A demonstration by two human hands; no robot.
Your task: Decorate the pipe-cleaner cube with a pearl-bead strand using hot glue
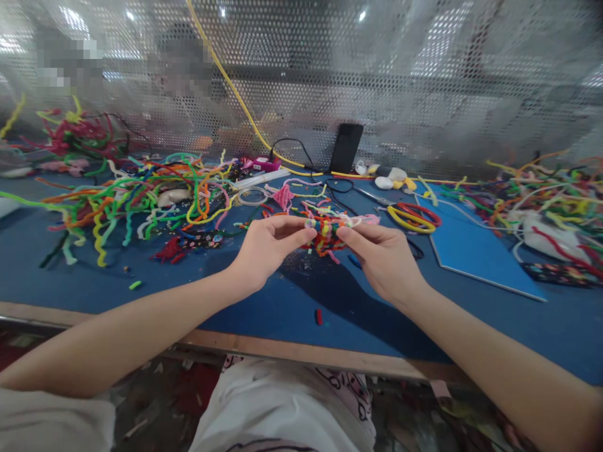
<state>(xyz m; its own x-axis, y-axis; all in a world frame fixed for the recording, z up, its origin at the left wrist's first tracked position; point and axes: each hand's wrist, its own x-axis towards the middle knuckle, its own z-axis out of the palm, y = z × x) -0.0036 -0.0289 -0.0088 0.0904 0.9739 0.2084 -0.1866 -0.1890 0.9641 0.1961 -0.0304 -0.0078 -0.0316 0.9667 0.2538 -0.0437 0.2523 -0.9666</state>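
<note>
Between my two hands is a small woven piece of multicoloured pipe cleaners [325,237], with orange, yellow, green and red showing. My left hand [276,245] pinches its left edge between thumb and fingers. On the other edge, my right hand [381,254] pinches it the same way. The piece is held just above the blue table; its far side is partly hidden by my fingers. Loose pink and white strands lie right behind it. A pink woven piece [283,197] rests on the table a little beyond my left hand.
Scissors with red and yellow handles [414,218] lie to the right, beside a blue board [480,251]. Tangled pipe cleaners [141,194] cover the left, with another heap [541,194] at right. A phone [346,148] leans against the perforated metal screen [292,75].
</note>
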